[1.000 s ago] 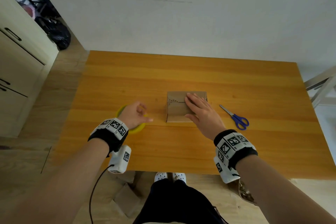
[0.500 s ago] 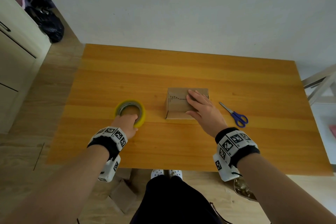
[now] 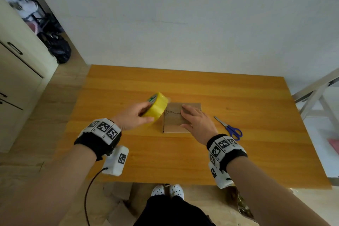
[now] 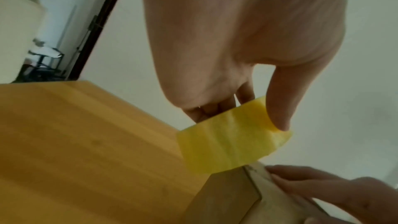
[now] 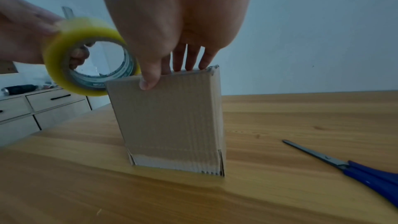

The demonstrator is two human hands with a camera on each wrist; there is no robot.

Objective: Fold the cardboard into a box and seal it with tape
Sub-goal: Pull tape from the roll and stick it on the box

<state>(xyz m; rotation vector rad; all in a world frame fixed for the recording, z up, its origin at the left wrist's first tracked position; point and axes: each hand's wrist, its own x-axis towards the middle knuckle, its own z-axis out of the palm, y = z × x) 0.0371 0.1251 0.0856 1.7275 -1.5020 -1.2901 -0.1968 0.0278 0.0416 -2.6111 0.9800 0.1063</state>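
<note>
I stand at a wooden table (image 3: 238, 161) and look down at my two hands. A small cardboard box (image 3: 172, 121) stands upright near the middle of the table, already folded, its top flaps down. My right hand (image 3: 197, 122) lies flat on the top of the box, fingers straight and close together, pressing the flaps; from the right wrist view the fingertips (image 5: 148, 81) reach the far top edge and the thumb hangs over the near face of the box (image 5: 170, 120). A band of paler tape shows along the bottom of that face.

My left hand (image 3: 133, 117) grips a roll of yellow tape (image 3: 156, 107), lifted off the table and held just beside the box's upper left edge. My thumb (image 4: 280, 101) presses one flat side of the roll (image 4: 228, 144) and my fingers curl into the core from the other side, as the right wrist view shows through the hole of the roll (image 5: 62, 67). Whether the roll touches the box I cannot tell.

Blue-handled scissors (image 3: 231, 128) lie closed on the table to the right of the box, apart from it. A white cabinet (image 3: 16, 79) stands off to the left
</note>
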